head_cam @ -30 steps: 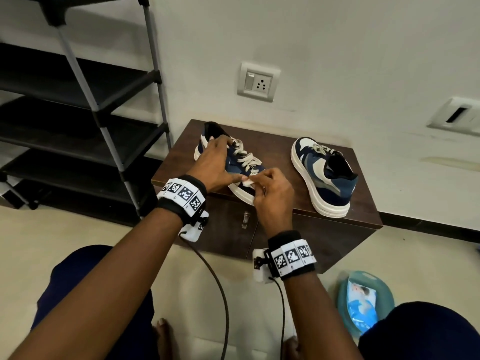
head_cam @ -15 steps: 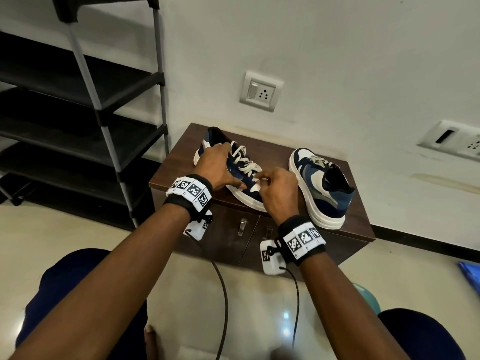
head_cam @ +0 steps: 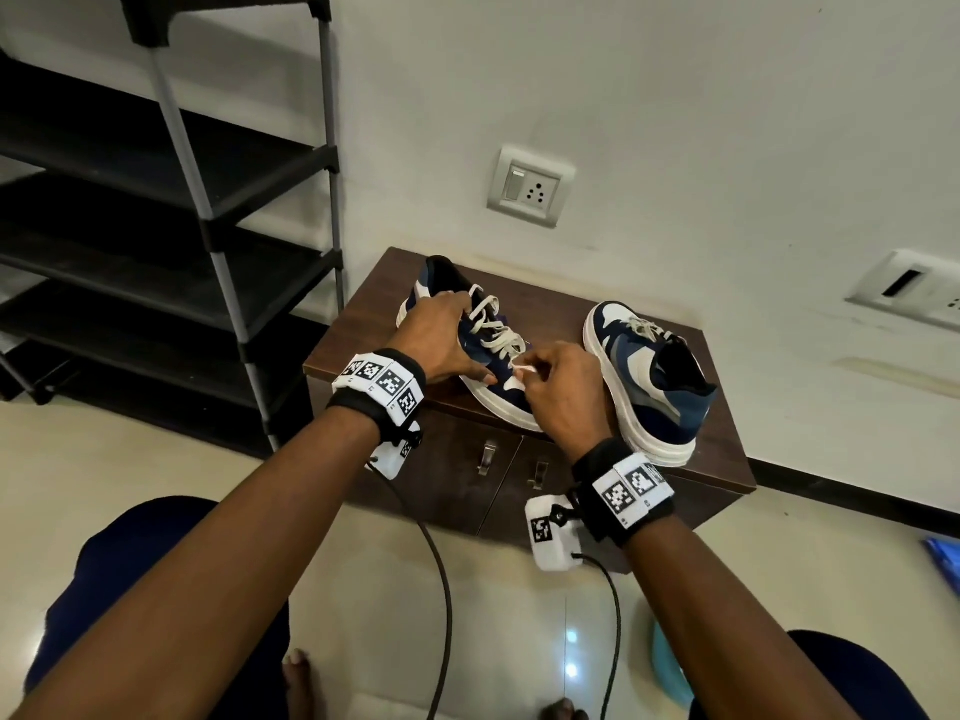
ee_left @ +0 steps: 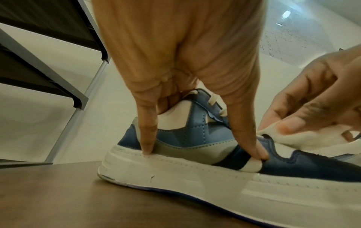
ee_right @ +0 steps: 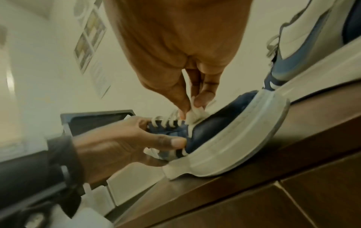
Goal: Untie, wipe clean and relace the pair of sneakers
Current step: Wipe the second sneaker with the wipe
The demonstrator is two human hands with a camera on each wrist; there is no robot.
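Note:
Two blue-and-white sneakers stand on a low brown cabinet (head_cam: pixel 363 324). My left hand (head_cam: pixel 457 345) grips the left sneaker (head_cam: pixel 501 393) from above, fingers curled over its laced top and thumb pressed on its side (ee_left: pixel 195 166). My right hand (head_cam: pixel 556 381) pinches a small white wipe (head_cam: pixel 522 368) between thumb and fingers and holds it against the navy toe just below the lowest laces (ee_right: pixel 195 114). The right sneaker (head_cam: pixel 649 376) stands untouched beside my right hand, its laces still in.
A black shoe rack (head_cam: pixel 156 200) stands left of the cabinet. A wall socket (head_cam: pixel 530 187) is behind it. On the floor at the lower right lie a light blue basin (head_cam: pixel 670 667) and a blue pack (head_cam: pixel 945 558). Cables hang from both wrists.
My right hand has shifted the wipe a little along the sneaker's toe, toward the laces. My left hand keeps its hold. The head view has tilted up.

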